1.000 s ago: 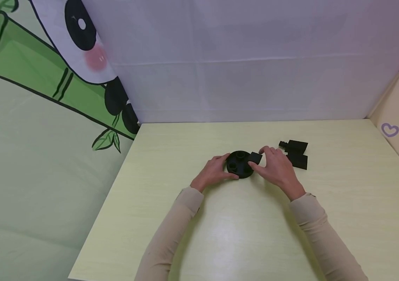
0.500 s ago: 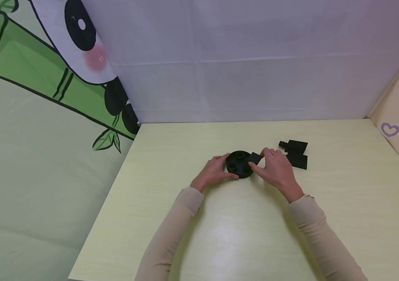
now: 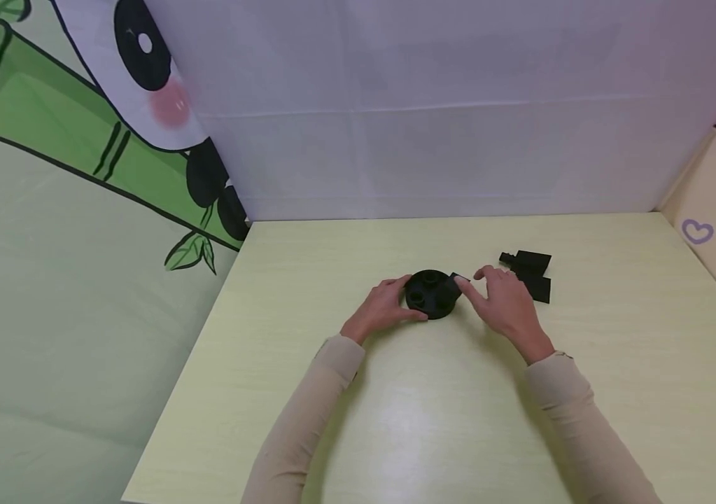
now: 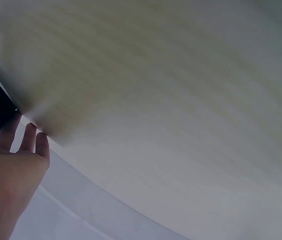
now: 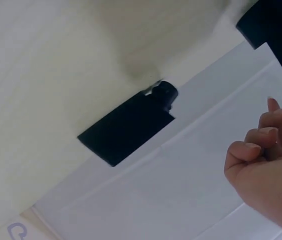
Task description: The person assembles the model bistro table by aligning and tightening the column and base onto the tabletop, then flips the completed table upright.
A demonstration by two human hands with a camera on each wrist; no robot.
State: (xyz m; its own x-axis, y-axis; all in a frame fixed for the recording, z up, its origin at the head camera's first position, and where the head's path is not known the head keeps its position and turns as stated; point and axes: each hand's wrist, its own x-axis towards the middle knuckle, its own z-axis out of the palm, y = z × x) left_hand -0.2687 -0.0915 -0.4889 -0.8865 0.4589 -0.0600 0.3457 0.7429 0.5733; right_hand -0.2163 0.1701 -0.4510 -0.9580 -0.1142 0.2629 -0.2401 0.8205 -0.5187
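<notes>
Eyes on the black disc [image 3: 436,301], lying on the pale table [image 3: 395,420] right of the head view's centre, with two raised rings showing on its face, one near twelve o'clock and one near eight. At two o'clock a small black block [image 3: 451,286] sits over the rim; how it joins the disc, I can't make out. Over at nine o'clock comes the left hand [image 3: 384,305], clamped round the edge, fingertips at ten and thumb down by six. And the right hand [image 3: 505,302], in from three o'clock! Its thumb touches the block, forefinger apart from it, so no pinch there; the right wrist view shows the other fingers bent. Just beyond that hand, towards two o'clock, lie two flat black pieces [image 3: 531,262], the farther one with a stubby end pointing to nine; whether they touch, I can't tell. Beige sleeves [image 3: 313,413] reach in from five and seven. Up at twelve hangs a pale lilac sheet [image 3: 427,161], with a purple heart [image 3: 698,232] away at three.
</notes>
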